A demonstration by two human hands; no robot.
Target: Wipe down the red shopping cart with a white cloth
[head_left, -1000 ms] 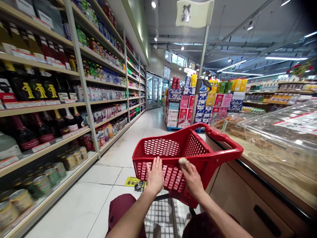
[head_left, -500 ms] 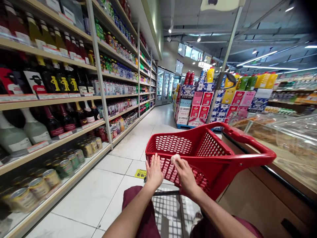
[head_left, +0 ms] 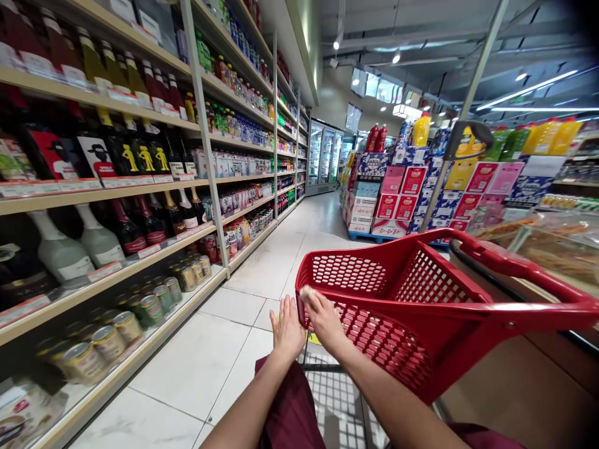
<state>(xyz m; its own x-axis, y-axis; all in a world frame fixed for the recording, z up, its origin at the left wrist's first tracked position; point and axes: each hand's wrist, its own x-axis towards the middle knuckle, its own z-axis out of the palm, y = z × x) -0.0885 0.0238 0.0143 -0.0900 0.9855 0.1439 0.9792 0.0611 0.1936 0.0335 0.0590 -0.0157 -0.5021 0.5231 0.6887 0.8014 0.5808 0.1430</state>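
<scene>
A red plastic shopping basket cart point(head_left: 435, 349) with honeycomb holes stands in front of me, its handle toward the right. My right hand point(head_left: 325, 321) is at the basket's near left corner, fingers closed on a small crumpled white wad point(head_left: 306, 293), perhaps cloth or tissue; most of it is hidden by the fingers. Beside it, my left hand point(head_left: 287, 330) is held flat with fingers stretched out and nothing in it. It is close to the basket's corner, and I cannot tell whether it touches.
Shelves point(head_left: 154, 249) of bottles and cans run along the left. Stacked drink cartons point(head_left: 393, 193) stand ahead on a blue pallet. A counter with packaged baked food point(head_left: 561, 249) is at the right, behind the cart. White floor tiles point(head_left: 187, 368) lie between.
My right hand has moved left along the basket's rim with the white wad, to the corner and closer to my left hand. The view has turned left, so the cart appears farther right.
</scene>
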